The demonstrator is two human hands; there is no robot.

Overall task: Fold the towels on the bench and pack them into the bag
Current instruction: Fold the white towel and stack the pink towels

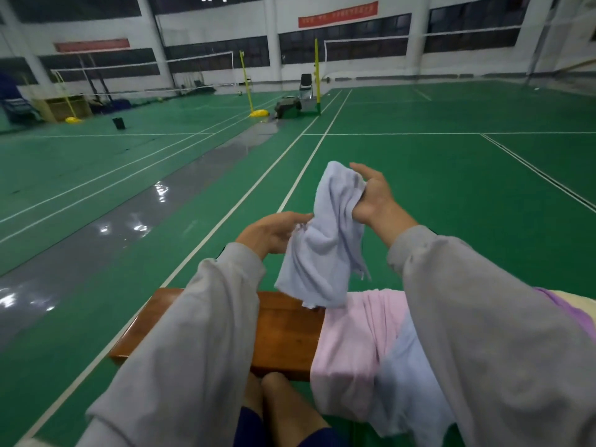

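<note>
Left arm: grey sleeve [180,343] reaches forward from lower left, forearm raised above the bench [283,333].
Left hand [274,232]: palm turned inward, fingers pointing right toward the cloth, lower than the right hand.
Left grip: narrow. Thumb and fingertips pinch the left edge of the held towel [325,243]; the exact contact is partly hidden by the cloth.
Right arm: grey sleeve comes in from the right edge, wrist bent, hand lifted highest in the view.
Right hand [374,200]: back of hand faces the camera; index finger sticks out straight at the top.
Right grip: remaining fingers curl round a bunched upper part of the held towel.
Held towel: pale blue, crumpled, unfolded, hanging in the air between the two hands; its lower corner dangles just above the bench.
Pink towel [351,343]: draped unfolded over the bench, hanging off the near edge.
Second blue towel [406,379]: lies just right of the pink one, overlapping it, partly under the right sleeve.
Purple cloth [577,314]: at the right edge; cannot tell whether it is a towel or a bag.
Knees [277,401]: bare, just below the bench's near edge.
Floor [419,175]: green court with white lines.
</note>
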